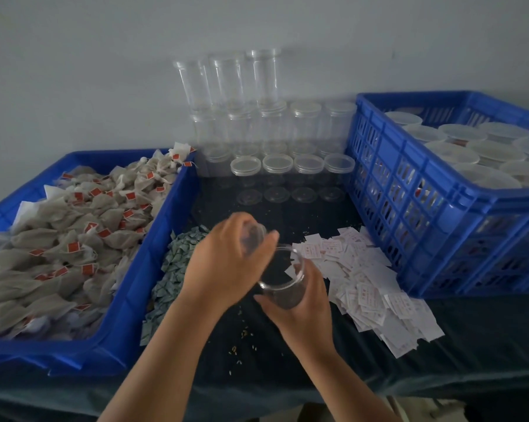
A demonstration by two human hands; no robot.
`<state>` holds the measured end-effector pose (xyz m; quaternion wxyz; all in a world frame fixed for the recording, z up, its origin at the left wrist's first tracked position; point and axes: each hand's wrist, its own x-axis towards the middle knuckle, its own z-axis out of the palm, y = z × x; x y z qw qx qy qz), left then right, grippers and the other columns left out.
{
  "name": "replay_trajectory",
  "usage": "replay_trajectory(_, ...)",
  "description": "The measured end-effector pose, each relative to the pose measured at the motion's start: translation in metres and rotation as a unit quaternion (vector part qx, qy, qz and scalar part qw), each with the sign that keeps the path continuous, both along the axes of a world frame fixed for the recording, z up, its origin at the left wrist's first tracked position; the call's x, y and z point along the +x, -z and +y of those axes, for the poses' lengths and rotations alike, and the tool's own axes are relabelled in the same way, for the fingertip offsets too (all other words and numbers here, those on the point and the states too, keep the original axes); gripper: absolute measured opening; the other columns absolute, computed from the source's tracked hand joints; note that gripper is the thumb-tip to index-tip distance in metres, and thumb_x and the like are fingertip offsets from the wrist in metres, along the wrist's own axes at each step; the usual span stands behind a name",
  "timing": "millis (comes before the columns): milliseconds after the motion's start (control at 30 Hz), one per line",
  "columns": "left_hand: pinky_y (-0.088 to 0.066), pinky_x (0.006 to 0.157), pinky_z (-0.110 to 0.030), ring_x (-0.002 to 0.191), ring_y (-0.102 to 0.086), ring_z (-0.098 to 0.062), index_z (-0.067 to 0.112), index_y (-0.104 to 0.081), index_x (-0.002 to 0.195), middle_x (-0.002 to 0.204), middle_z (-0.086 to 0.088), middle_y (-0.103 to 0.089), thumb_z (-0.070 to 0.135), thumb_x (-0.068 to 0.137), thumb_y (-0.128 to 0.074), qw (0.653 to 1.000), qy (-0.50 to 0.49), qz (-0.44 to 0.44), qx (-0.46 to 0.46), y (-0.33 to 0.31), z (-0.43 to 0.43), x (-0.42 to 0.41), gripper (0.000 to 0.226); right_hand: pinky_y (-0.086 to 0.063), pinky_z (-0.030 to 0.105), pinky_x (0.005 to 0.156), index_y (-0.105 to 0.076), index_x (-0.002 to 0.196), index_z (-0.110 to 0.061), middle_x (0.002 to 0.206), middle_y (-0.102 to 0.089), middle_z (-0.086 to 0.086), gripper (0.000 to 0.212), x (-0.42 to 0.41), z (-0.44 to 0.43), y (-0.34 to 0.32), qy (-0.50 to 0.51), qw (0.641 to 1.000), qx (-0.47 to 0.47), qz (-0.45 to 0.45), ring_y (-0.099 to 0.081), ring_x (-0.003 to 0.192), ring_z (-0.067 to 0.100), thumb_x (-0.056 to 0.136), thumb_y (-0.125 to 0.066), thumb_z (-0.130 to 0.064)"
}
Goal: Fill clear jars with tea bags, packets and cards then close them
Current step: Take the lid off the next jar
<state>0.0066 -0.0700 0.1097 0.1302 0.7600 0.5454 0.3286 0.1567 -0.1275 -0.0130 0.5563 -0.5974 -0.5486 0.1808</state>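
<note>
Right hand (pixel 303 306) grips jar (pixel 283 283); left hand (pixel 223 266) holds lid (pixel 252 239).

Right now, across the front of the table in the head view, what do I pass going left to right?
Left to right: blue tray of tea bags → green packets → left hand holding a lid → clear jar in the right hand → white cards → blue crate of closed jars.

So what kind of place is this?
Probably a small packing workshop: a blue bin heaped with tea bags, stacked empty clear jars, and a blue crate full of lidded jars.
</note>
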Motion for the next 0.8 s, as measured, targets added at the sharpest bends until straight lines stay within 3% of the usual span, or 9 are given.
replay_trajectory(100,-0.057,0.070,-0.037,0.074,-0.067,-0.003,0.045,-0.058,0.098,0.086,0.016,-0.068,0.070,0.095,-0.041,0.974,-0.017,-0.175,-0.145,0.013,0.017,-0.010,0.030,-0.047,0.007,0.096,-0.036,0.134,-0.071,0.130,-0.056,-0.031,0.091,0.003,0.000,-0.004,0.003,0.997,0.004,0.074,-0.059,0.125,-0.001,0.063,-0.093,-0.062)
replay_trajectory(167,-0.063,0.072,-0.046,0.074,-0.070,-0.011,0.042,-0.063,0.101,0.091,0.010,-0.070,0.054,0.102,-0.042,0.948,-0.055,-0.238,-0.204,0.031,0.027,-0.014,0.024,-0.049,0.011,0.097,-0.040,0.133,-0.068,0.129,-0.060,-0.028,0.090,0.005,0.001,-0.002,-0.010,0.995,0.011,0.101,-0.063,0.123,0.001,0.062,-0.095,-0.058)
replay_trajectory(233,-0.065,0.064,-0.031,0.073,-0.074,-0.004,0.038,-0.066,0.121,0.099,0.011,-0.072,0.039,0.109,-0.045,0.958,-0.104,-0.188,-0.192,0.056,0.032,-0.017,0.024,-0.051,0.016,0.098,-0.041,0.133,-0.065,0.129,-0.063,-0.026,0.090,0.005,0.000,-0.001,-0.026,0.995,0.011,0.101,-0.064,0.123,0.004,0.061,-0.095,-0.057)
replay_trajectory(300,-0.055,0.055,-0.015,0.073,-0.072,0.002,0.032,-0.067,0.128,0.095,0.016,-0.070,0.032,0.110,-0.053,0.975,-0.109,-0.117,-0.152,0.081,0.030,-0.018,0.023,-0.051,0.020,0.099,-0.042,0.136,-0.062,0.129,-0.064,-0.025,0.091,0.004,-0.002,0.001,-0.043,0.995,0.008,0.087,-0.065,0.123,0.006,0.061,-0.093,-0.058)
replay_trajectory(367,-0.051,0.066,-0.016,0.083,-0.068,-0.001,0.032,-0.071,0.124,0.100,0.017,-0.068,0.033,0.107,-0.059,0.990,-0.086,-0.044,-0.103,0.099,0.027,-0.019,0.021,-0.051,0.020,0.099,-0.043,0.138,-0.057,0.129,-0.064,-0.025,0.092,0.003,-0.003,0.002,-0.054,0.996,0.006,0.074,-0.064,0.123,0.005,0.060,-0.092,-0.060)
replay_trajectory(467,-0.051,0.088,-0.031,0.107,-0.058,-0.013,0.032,-0.070,0.127,0.121,0.005,-0.061,0.038,0.102,-0.064,0.989,-0.103,0.086,-0.056,0.110,0.024,-0.022,0.027,-0.048,0.009,0.096,-0.044,0.135,-0.060,0.129,-0.063,-0.026,0.089,0.000,-0.004,0.000,-0.066,0.996,0.003,0.063,-0.063,0.123,0.001,0.060,-0.091,-0.059)
replay_trajectory(567,-0.050,0.094,-0.029,0.120,-0.056,-0.016,0.028,-0.061,0.144,0.134,0.003,-0.054,0.043,0.098,-0.071,0.988,-0.106,0.094,-0.067,0.099,0.025,-0.021,0.049,-0.049,0.008,0.092,-0.042,0.135,-0.061,0.129,-0.062,-0.028,0.089,0.001,-0.005,-0.002,-0.071,0.996,-0.006,0.056,-0.062,0.121,-0.002,0.059,-0.089,-0.062)
replay_trajectory(667,-0.055,0.087,-0.030,0.110,-0.064,-0.010,0.034,-0.066,0.134,0.128,0.012,-0.062,0.051,0.099,-0.070,0.994,-0.075,0.064,-0.052,0.062,0.030,-0.024,0.039,-0.049,0.017,0.096,-0.043,0.141,-0.050,0.130,-0.061,-0.030,0.096,0.001,-0.007,-0.002,-0.084,0.995,-0.015,0.051,-0.063,0.122,-0.002,0.059,-0.088,-0.068)
replay_trajectory(800,-0.056,0.064,-0.027,0.078,-0.065,0.005,0.041,-0.073,0.109,0.088,0.023,-0.070,0.058,0.103,-0.057,0.990,0.044,0.120,-0.059,-0.002,0.037,-0.041,0.024,-0.051,0.012,0.092,-0.047,0.141,-0.047,0.129,-0.063,-0.027,0.096,0.001,-0.008,-0.001,-0.109,0.993,-0.031,0.040,-0.064,0.119,-0.002,0.058,-0.090,-0.067)
